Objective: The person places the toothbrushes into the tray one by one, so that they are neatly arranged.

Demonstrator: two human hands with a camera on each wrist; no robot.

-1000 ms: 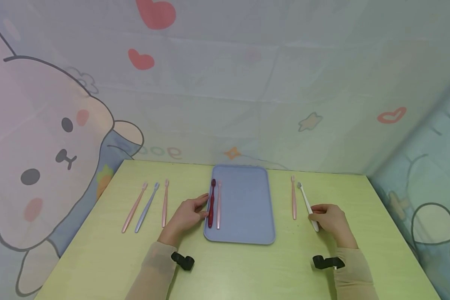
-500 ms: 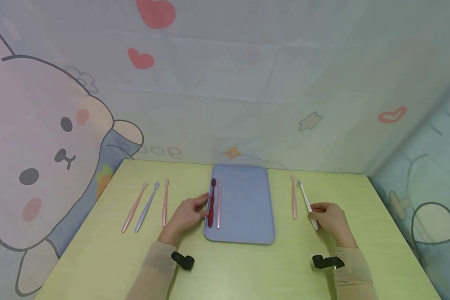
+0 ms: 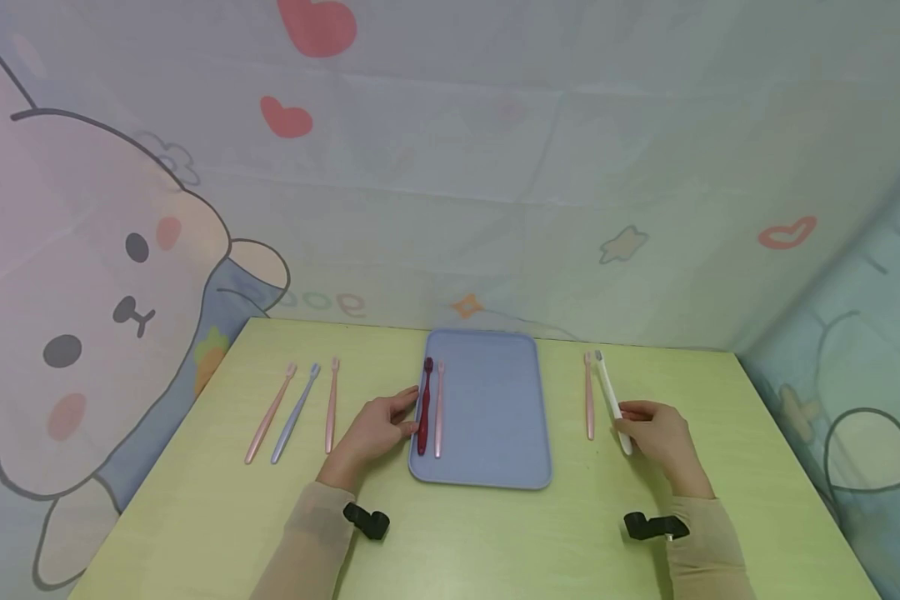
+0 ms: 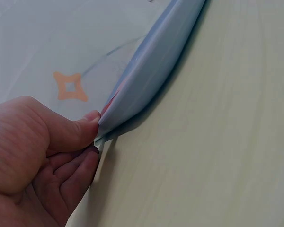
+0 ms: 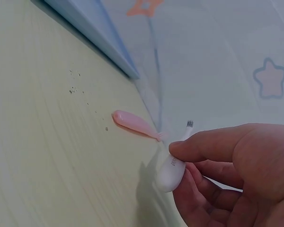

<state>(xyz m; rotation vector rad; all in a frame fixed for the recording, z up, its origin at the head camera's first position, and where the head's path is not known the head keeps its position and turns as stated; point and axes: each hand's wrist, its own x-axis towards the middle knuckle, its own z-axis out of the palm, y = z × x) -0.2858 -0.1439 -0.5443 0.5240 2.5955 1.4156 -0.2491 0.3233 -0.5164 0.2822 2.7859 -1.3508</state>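
My right hand (image 3: 656, 433) pinches a white toothbrush (image 3: 609, 392) between thumb and fingers, gripping it near the lower handle. In the right wrist view the white toothbrush (image 5: 172, 174) is held over the table with its bristle head pointing away, and a shadow falls below. A pink toothbrush (image 3: 588, 400) lies just left of it. At the left edge of the blue tray (image 3: 495, 417), my left hand (image 3: 375, 429) pinches the rim, thumb on top in the left wrist view. A dark red toothbrush (image 3: 424, 408) and a pale pink toothbrush (image 3: 439, 412) lie side by side inside the tray.
On the left of the yellow-green table (image 3: 457, 542) lie a pink toothbrush (image 3: 268, 417), a blue toothbrush (image 3: 294, 417) and another pink toothbrush (image 3: 332, 408). A printed cloth backdrop (image 3: 450, 167) rises behind the table's back edge.
The white toothbrush has shifted slightly away and to the left in my right hand, its head now nearer the pink toothbrush. My left hand stays at the tray's edge.
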